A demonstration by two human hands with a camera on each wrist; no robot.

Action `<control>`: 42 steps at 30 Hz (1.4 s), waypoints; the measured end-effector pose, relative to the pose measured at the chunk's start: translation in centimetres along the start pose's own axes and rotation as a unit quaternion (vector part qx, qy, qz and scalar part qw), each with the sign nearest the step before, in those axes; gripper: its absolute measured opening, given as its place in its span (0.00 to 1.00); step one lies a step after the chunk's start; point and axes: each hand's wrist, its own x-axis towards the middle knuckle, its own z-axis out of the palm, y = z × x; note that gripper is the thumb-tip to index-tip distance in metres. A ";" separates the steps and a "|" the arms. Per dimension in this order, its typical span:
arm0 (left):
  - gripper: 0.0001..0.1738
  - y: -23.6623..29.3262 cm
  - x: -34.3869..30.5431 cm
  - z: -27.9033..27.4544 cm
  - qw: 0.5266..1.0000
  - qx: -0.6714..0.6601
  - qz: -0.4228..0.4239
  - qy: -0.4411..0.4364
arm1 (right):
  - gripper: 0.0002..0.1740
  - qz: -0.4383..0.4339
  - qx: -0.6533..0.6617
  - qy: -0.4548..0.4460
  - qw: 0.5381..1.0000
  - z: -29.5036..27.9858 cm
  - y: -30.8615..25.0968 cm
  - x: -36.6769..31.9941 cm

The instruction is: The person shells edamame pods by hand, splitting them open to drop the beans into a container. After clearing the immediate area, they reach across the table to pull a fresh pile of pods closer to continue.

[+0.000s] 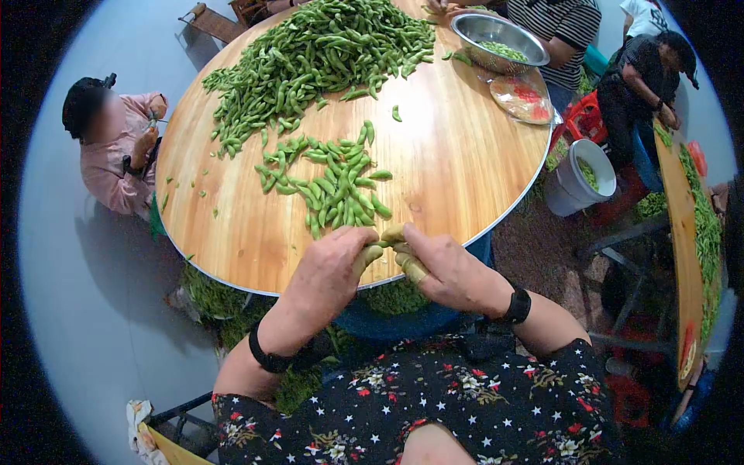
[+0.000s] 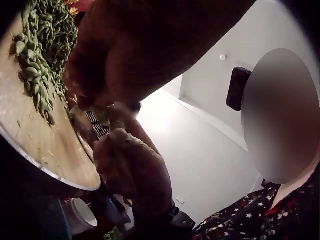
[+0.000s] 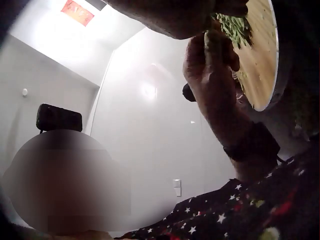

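In the head view both hands meet over the near edge of the round wooden table [image 1: 465, 186]. The left hand [image 1: 329, 263] and the right hand [image 1: 446, 267] pinch a small green pod [image 1: 387, 244] between them, thumbs and forefingers close together. Fingertips on both hands look covered in a yellowish-green material. Just beyond them lies a small group of green pods [image 1: 337, 186], and farther back a large heap of pods [image 1: 310, 58]. Both wrist views are dark; the right hand [image 2: 132, 160] and the left hand [image 3: 212, 70] show there, with the pod mostly hidden.
A metal bowl [image 1: 500, 45] with green beans stands at the back right, beside a plastic-wrapped red-patterned item [image 1: 521, 99]. A white bucket [image 1: 580, 178] is right of the table. People sit around, one in pink [image 1: 120, 163] at left. A second table [image 1: 682, 256] is far right.
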 end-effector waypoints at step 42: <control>0.19 1.5 -3.8 3.8 0.984 -0.110 -0.093 0.101 | 0.11 0.250 0.621 -0.072 0.739 1.8 0.4 -1.1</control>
